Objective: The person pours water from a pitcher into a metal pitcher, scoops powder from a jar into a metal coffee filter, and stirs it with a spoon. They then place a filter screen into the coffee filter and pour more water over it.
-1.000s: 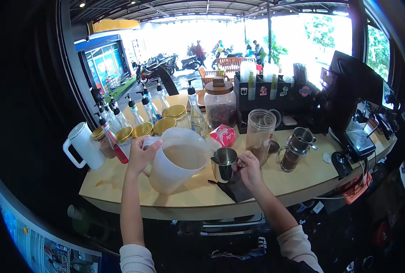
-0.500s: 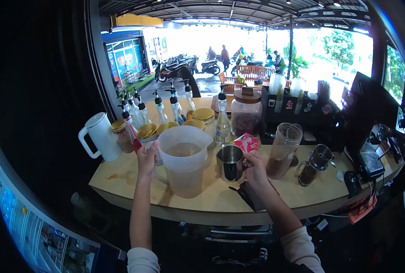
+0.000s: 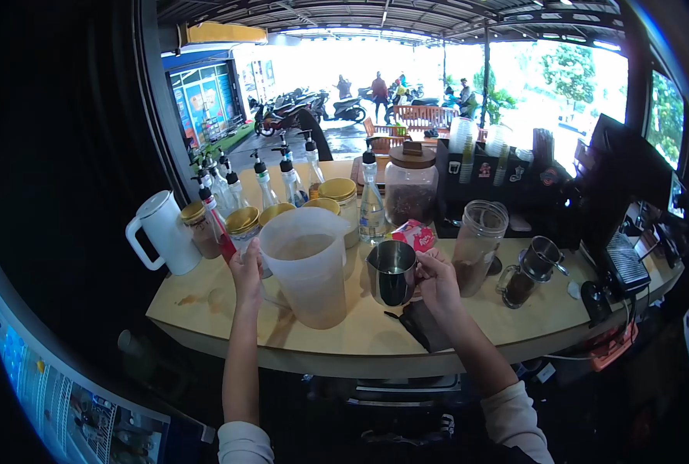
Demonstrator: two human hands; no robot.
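My left hand [image 3: 246, 267] is closed round the handle of a large translucent plastic pitcher [image 3: 309, 282], which leans a little toward the right. Its contents are hard to make out through the cloudy wall. My right hand [image 3: 439, 282] grips the handle of a small steel milk jug [image 3: 391, 287], held just right of the pitcher with its open top facing up. Behind the jug lies a pink packet [image 3: 414, 233]. A dark cloth [image 3: 429, 325] rests on the counter below my right hand.
Several pump bottles [image 3: 292, 184] and gold-lidded jars [image 3: 337, 190] stand behind the pitcher, with a white jug [image 3: 169, 236] at left. To the right are a tall clear container [image 3: 477, 243] and a glass mug [image 3: 520, 287] with a metal filter [image 3: 541, 255]. The wooden counter's front edge [image 3: 336, 362] is near me.
The plastic pitcher has tipped slightly to the right, toward the milk jug. Both hands keep their grips. The whole view has shifted a little.
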